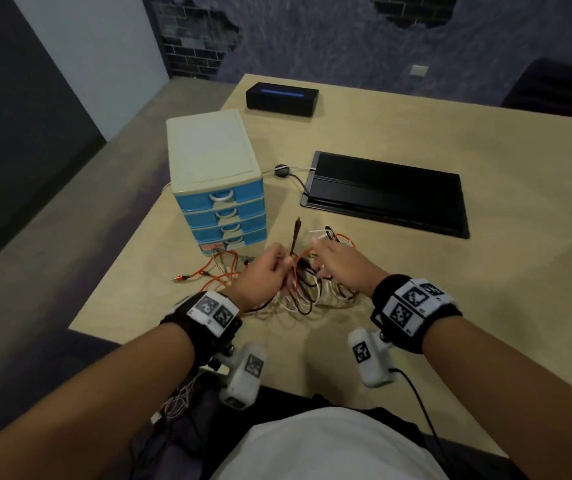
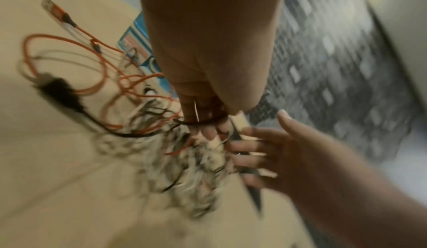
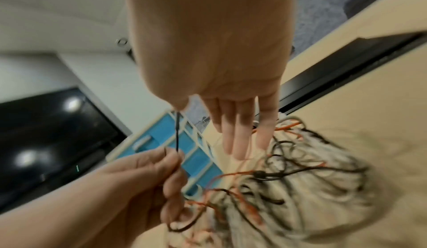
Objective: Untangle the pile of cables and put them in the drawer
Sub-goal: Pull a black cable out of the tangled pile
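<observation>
Left hand [image 1: 263, 271] pinches the black cable [image 3: 177, 133] near its plug; right hand [image 1: 338, 263] hovers with fingers straight over the pile [image 1: 308, 292] beside the drawers [image 1: 222, 216]. Cables are probably light, limp and snag-prone; grip at plugs.

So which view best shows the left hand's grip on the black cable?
The right wrist view: the left hand pinches the black cable between thumb and fingertips, sharp against the blue drawers. The head view shows the same pinch small and from behind. In the left wrist view the palm hides it.
</observation>
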